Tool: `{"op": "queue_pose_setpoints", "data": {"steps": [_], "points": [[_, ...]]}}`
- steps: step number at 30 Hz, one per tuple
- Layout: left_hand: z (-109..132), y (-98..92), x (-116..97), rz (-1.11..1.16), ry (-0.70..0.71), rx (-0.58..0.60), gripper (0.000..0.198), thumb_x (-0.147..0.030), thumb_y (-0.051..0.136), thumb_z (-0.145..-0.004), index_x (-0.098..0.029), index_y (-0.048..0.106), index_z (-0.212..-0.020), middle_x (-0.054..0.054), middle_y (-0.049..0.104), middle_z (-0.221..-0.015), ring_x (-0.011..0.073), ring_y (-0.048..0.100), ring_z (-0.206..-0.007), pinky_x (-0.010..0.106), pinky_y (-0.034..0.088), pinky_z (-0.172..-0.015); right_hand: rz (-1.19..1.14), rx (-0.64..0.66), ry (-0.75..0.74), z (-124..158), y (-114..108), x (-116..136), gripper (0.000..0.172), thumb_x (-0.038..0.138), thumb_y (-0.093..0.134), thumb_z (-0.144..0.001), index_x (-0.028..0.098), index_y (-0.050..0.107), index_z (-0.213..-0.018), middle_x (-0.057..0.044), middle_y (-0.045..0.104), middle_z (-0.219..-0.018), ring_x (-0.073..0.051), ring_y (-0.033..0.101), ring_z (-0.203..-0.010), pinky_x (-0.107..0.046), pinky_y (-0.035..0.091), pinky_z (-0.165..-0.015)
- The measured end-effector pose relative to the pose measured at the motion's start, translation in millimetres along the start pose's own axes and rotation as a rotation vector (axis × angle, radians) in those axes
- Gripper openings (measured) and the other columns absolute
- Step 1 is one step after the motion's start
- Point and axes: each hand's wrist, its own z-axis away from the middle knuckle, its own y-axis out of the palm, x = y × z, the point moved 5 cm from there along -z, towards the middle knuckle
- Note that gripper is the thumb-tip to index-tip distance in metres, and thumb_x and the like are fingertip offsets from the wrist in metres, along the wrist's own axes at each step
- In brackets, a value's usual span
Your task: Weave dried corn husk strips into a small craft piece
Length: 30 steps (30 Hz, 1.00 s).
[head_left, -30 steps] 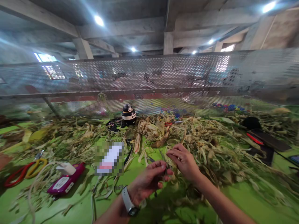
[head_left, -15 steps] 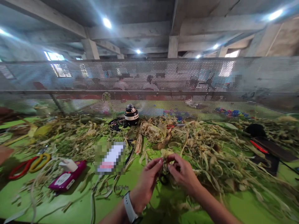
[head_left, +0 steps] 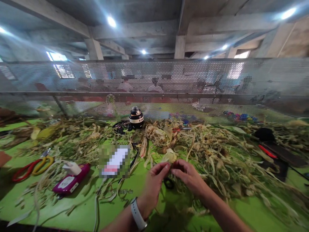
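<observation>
Since a second ago my two hands have closed in on each other, and the pale husk piece point(head_left: 170, 157) now stands up just above the fingertips, over the middle of the table point(head_left: 253, 206) towards its near edge. The green table carries a loose heap of dried husks point(head_left: 212, 151) running right along its far edge, under the mesh screen point(head_left: 169, 80). Nothing here is boxed. The only thing like a container is the magenta case point(head_left: 71, 180) towards the near left corner. It is closed, so I cannot tell what is in it, and a white plug point(head_left: 72, 168) rests on top. Red and yellow scissors point(head_left: 33, 166) lie just left of it. My left hand point(head_left: 154, 183) and right hand point(head_left: 190, 178) meet tip to tip, the fingers of each pinched together on the husk piece, though blur hides the exact grip. I judge the hold works best kept low on the piece, with light, even pressure so the dry fibre does not split. A small black ring point(head_left: 168, 183) lies on the table directly beneath the hands, apart from them.
</observation>
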Motion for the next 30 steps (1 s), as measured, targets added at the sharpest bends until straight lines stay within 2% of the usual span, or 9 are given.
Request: {"op": "queue_pose_setpoints", "data": {"steps": [3,6,10,13,18,24,30], "points": [[0,-1.0,-5,-0.103,0.068,-0.007,0.023,-0.033,0.074,-0.062,-0.016,0.069,-0.076,0.002,0.068,-0.076,0.0154,0.057,-0.074,0.027,0.045,-0.075,0.120,-0.042,-0.020,0,-2,-1,0.013,0.027,0.053,-0.073,0.015,0.058,-0.073,-0.001,0.059,-0.068,-0.016,0.054,-0.067,-0.027,0.044,-0.065],[0,-4.2,-13,-0.285,0.207,-0.038,0.019,-0.033,0.070,-0.066,-0.016,0.069,-0.076,0.002,0.065,-0.075,0.0154,0.056,-0.074,0.025,0.044,-0.073,0.239,-0.120,-0.045,2,-6,0,0.013,0.026,0.054,-0.074,0.015,0.061,-0.074,-0.003,0.062,-0.072,-0.017,0.056,-0.070,-0.028,0.045,-0.070],[-1,-7.4,-20,-0.430,0.340,-0.068,0.016,-0.032,0.066,-0.070,-0.016,0.068,-0.075,0.003,0.063,-0.074,0.0161,0.055,-0.073,0.026,0.044,-0.071,0.159,-0.137,-0.050,2,-6,0,0.016,0.026,0.053,-0.077,0.017,0.058,-0.088,-0.003,0.065,-0.075,-0.017,0.060,-0.072,-0.027,0.047,-0.068],[-3,-8.1,-16,-0.407,0.312,-0.056,0.017,-0.032,0.066,-0.071,-0.016,0.068,-0.076,0.003,0.064,-0.075,0.0164,0.056,-0.073,0.026,0.045,-0.071,0.088,-0.121,-0.062,1,-5,-2,0.017,0.024,0.049,-0.077,0.018,0.056,-0.091,-0.001,0.063,-0.070,-0.015,0.059,-0.069,-0.026,0.046,-0.067],[-3,-9.8,-9,-0.343,0.250,-0.067,0.020,-0.034,0.069,-0.068,-0.016,0.068,-0.077,0.003,0.067,-0.074,0.0176,0.058,-0.074,0.027,0.046,-0.071,0.166,-0.079,-0.005,1,-4,-5,0.018,0.019,0.042,-0.074,0.018,0.060,-0.073,0.000,0.057,-0.064,-0.014,0.053,-0.061,-0.024,0.043,-0.059],[1,-5.6,-16,-0.447,0.355,-0.024,0.017,-0.033,0.065,-0.072,-0.017,0.071,-0.075,0.004,0.065,-0.076,0.0181,0.056,-0.077,0.028,0.043,-0.075,0.371,-0.142,-0.141,5,1,7,0.013,0.024,0.051,-0.072,0.015,0.060,-0.075,-0.003,0.058,-0.072,-0.016,0.053,-0.067,-0.025,0.043,-0.063],[4,-4.7,-21,-0.478,0.396,-0.028,0.014,-0.031,0.066,-0.071,-0.018,0.072,-0.073,0.003,0.063,-0.073,0.0178,0.054,-0.075,0.027,0.042,-0.074,0.325,-0.141,-0.094,4,8,-5,0.018,0.027,0.050,-0.077,0.016,0.063,-0.071,-0.001,0.058,-0.068,-0.015,0.054,-0.067,-0.024,0.042,-0.064]]}}
